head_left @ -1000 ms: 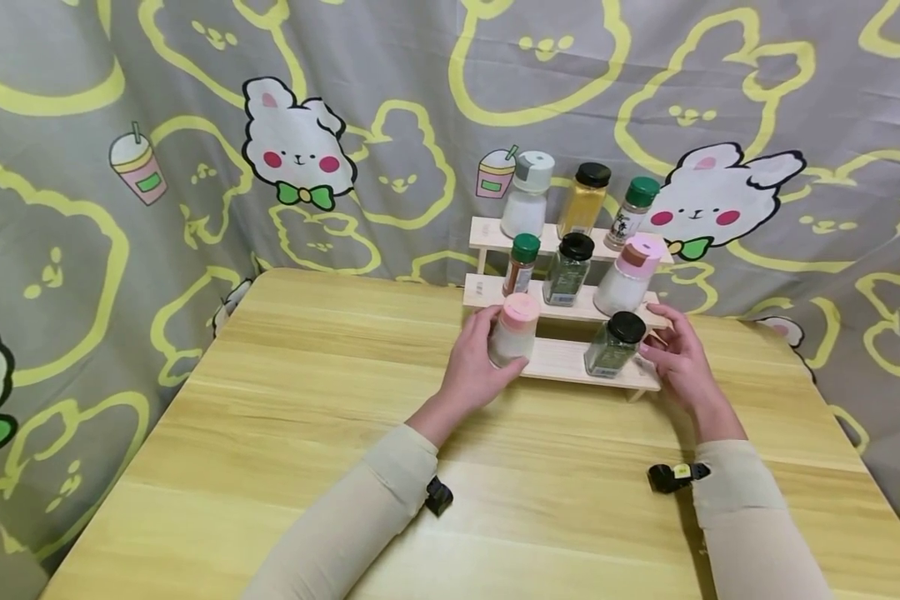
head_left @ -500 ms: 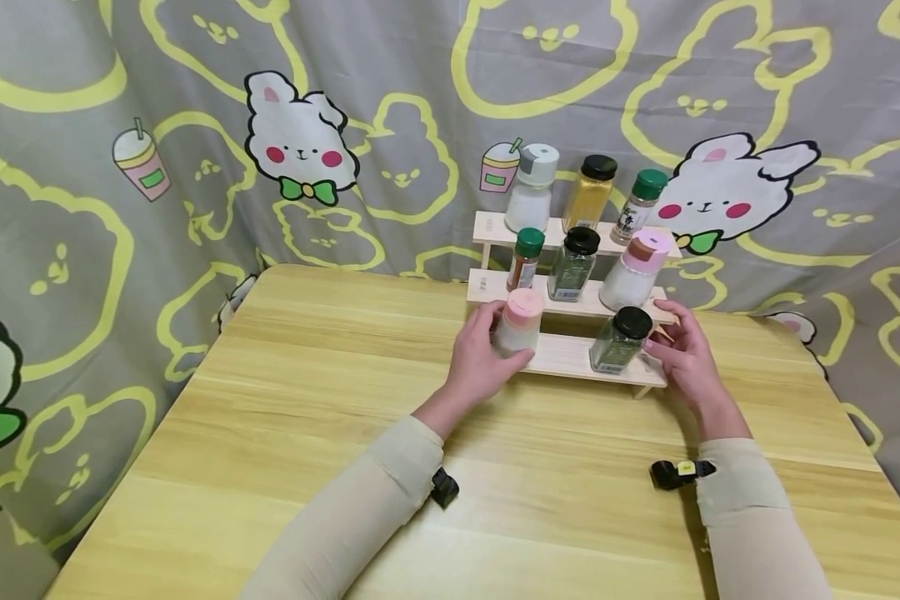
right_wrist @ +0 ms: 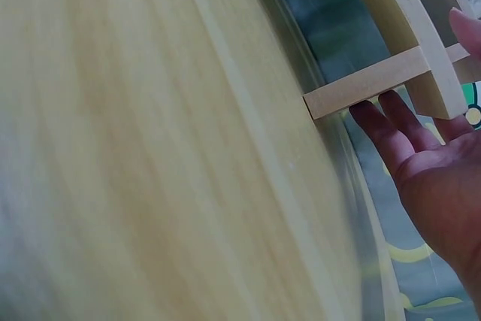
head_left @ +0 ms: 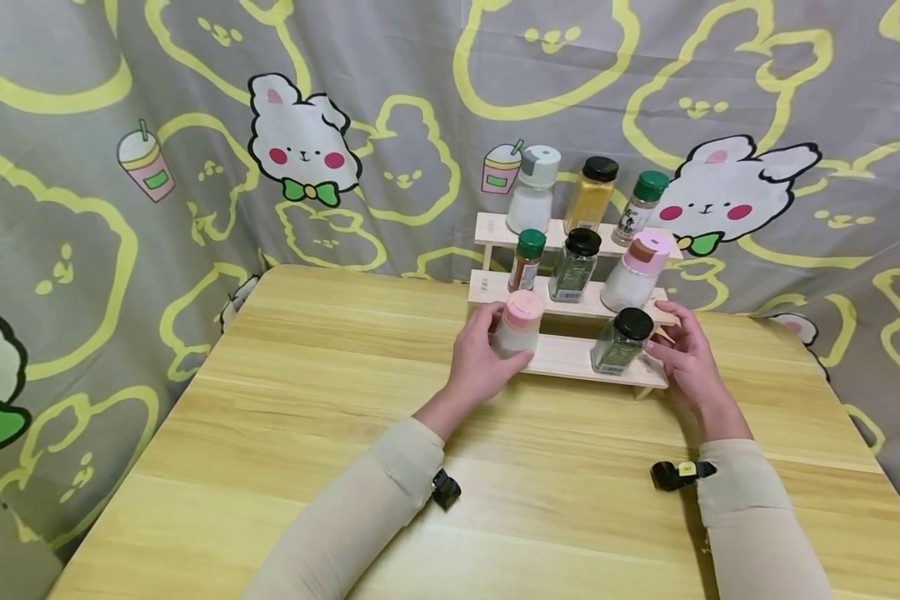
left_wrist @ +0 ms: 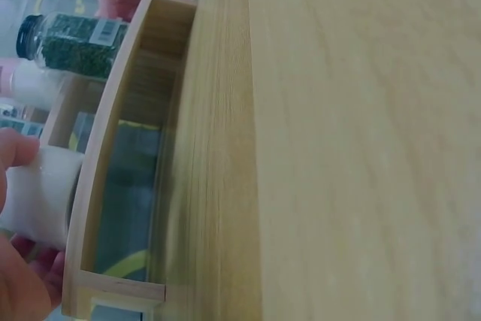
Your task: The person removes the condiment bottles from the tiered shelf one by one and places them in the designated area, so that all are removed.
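Note:
A three-tier wooden spice rack (head_left: 562, 357) stands at the table's back. On the left end of its lowest tier, my left hand (head_left: 478, 354) grips a pink-capped seasoning jar (head_left: 516, 337) with white contents. In the left wrist view, this jar (left_wrist: 46, 195) is upright at the shelf's edge, thumb on one side, fingers on the other. My right hand (head_left: 686, 358) holds the rack's right end, beside a black-capped jar of green herbs (head_left: 617, 346). The right wrist view has fingers (right_wrist: 387, 137) against the rack's leg (right_wrist: 368, 84) and the thumb above the shelf.
The middle tier bears a green-capped bottle (head_left: 526, 262), a black-capped herb jar (head_left: 574, 267) and a pink-capped shaker (head_left: 633, 275). Above are a white-capped shaker (head_left: 532, 196), a yellow spice jar (head_left: 591, 196) and another green-capped bottle (head_left: 640, 208). A patterned curtain (head_left: 405, 67) hangs behind the table (head_left: 307, 375).
The head view has shifted slightly. Both hands keep their places, the left on the pink-capped jar and the right at the rack's end.

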Available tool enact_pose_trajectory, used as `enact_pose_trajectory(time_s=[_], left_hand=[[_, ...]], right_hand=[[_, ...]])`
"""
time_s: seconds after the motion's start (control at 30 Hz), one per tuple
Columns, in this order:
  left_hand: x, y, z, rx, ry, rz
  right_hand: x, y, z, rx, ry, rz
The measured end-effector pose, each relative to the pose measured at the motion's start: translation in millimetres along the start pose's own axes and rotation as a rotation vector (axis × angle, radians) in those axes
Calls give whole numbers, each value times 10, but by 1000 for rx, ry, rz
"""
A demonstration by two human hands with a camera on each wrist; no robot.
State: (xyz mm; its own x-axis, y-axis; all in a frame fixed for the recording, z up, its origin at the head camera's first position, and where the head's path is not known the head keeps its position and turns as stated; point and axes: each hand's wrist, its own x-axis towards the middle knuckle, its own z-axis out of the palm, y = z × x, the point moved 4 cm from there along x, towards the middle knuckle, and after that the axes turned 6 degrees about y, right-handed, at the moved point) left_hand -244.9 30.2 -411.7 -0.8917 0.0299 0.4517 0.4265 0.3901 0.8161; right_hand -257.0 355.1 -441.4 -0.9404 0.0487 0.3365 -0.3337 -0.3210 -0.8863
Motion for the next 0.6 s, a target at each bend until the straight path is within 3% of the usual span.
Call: enact_pose_trajectory(time_s=[0.6], left_hand=[[-49, 28, -214, 4, 9, 32]], right_hand=[[-20, -5, 24, 33, 29, 34]])
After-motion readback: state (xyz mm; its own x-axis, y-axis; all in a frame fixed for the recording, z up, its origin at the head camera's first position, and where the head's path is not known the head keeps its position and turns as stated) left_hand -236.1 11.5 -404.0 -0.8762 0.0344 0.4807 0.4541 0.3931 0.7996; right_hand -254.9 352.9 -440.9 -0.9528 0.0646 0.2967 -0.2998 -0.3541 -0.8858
